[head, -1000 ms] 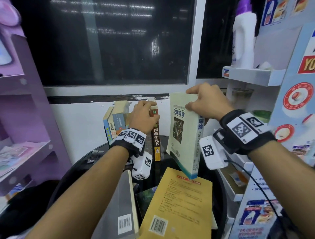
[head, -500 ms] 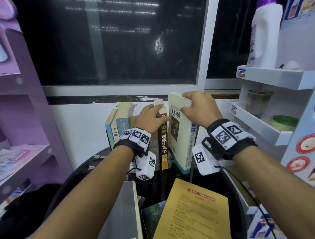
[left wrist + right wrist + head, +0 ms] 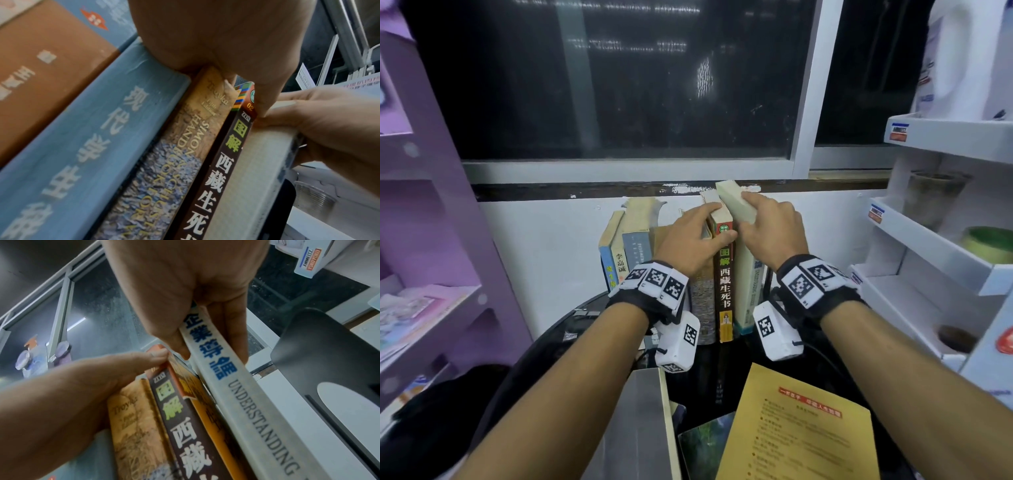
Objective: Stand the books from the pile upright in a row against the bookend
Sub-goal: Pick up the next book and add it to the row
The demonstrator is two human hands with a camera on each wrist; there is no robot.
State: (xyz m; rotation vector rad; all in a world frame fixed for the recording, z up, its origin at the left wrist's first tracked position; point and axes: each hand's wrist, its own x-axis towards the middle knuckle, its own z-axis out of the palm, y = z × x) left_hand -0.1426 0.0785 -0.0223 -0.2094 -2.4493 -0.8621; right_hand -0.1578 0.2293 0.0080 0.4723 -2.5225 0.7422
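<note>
Several books stand upright in a row against the white wall. My left hand (image 3: 709,226) grips the top of the brown-spined book (image 3: 725,291), fingers over its top edge and thumb on its spine (image 3: 232,146). Just to its right, my right hand (image 3: 748,216) grips the top of a thick pale book (image 3: 750,294), spine reading "UNDERSTANDING" (image 3: 261,418), which stands against the brown book. A black bookend (image 3: 320,345) stands right of the pale book. The pile lies in front: a yellow book (image 3: 798,435), a grey book (image 3: 633,431) and a green-covered one (image 3: 705,445).
The books rest on a dark round table (image 3: 571,335). White shelves (image 3: 928,240) with a cup and a bottle crowd the right side. A purple shelf unit (image 3: 431,291) stands at the left. A window (image 3: 619,78) is behind the row.
My right hand carried the pale book from above the pile to the row and stood it upright against the brown book. My left hand stayed on the row's end.
</note>
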